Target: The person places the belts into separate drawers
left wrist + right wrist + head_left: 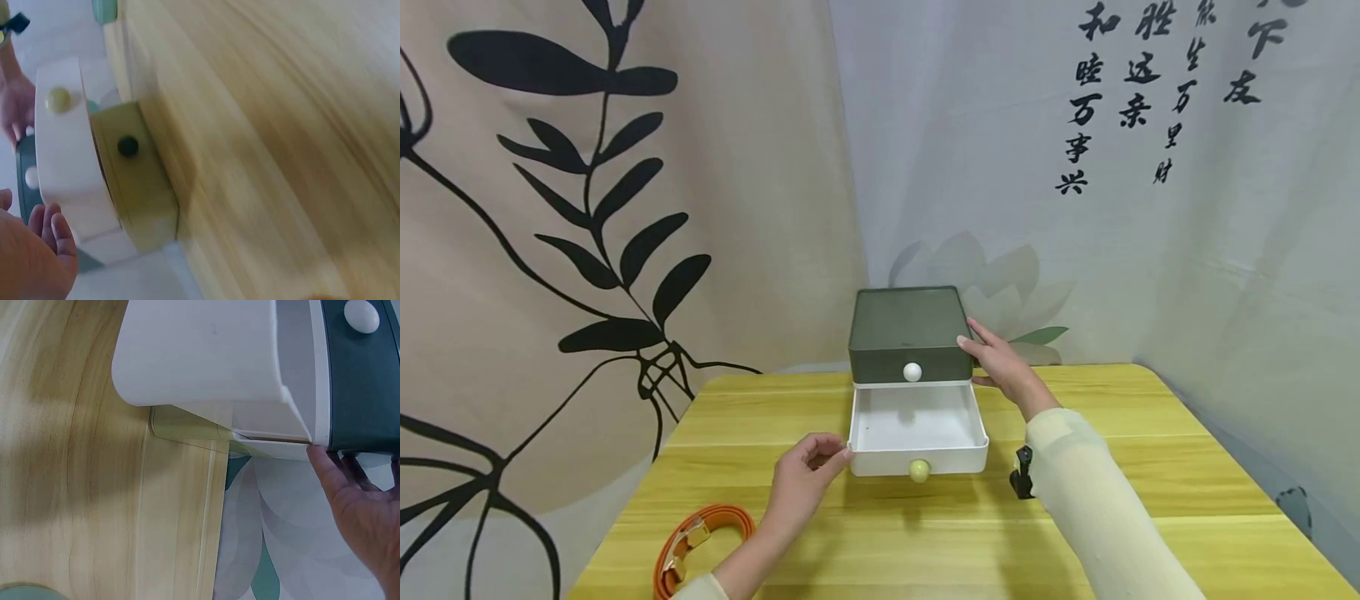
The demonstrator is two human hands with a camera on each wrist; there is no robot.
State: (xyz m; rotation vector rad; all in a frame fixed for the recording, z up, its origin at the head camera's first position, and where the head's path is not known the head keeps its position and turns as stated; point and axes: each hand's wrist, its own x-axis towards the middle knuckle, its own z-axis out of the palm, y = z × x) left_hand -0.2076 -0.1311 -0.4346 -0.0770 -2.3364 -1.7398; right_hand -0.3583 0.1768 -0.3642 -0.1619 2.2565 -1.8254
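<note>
A small stacked drawer box stands at the back of the table, its top tier dark green with a white knob. Below that, a white drawer with a yellow-green knob is pulled out, and nothing lies inside it. The left wrist view also shows an olive bottom drawer with a dark knob. My left hand is at the white drawer's front left corner, fingers loosely bent and thumb tip right at the edge. Along the box's right side, my right hand rests with extended fingers touching the dark green tier.
A coiled orange belt with gold-coloured metal parts lies at the table's front left, partly behind the left forearm. Behind the wooden table hangs a printed cloth with leaves and writing. A black strap buckle shows at the right wrist.
</note>
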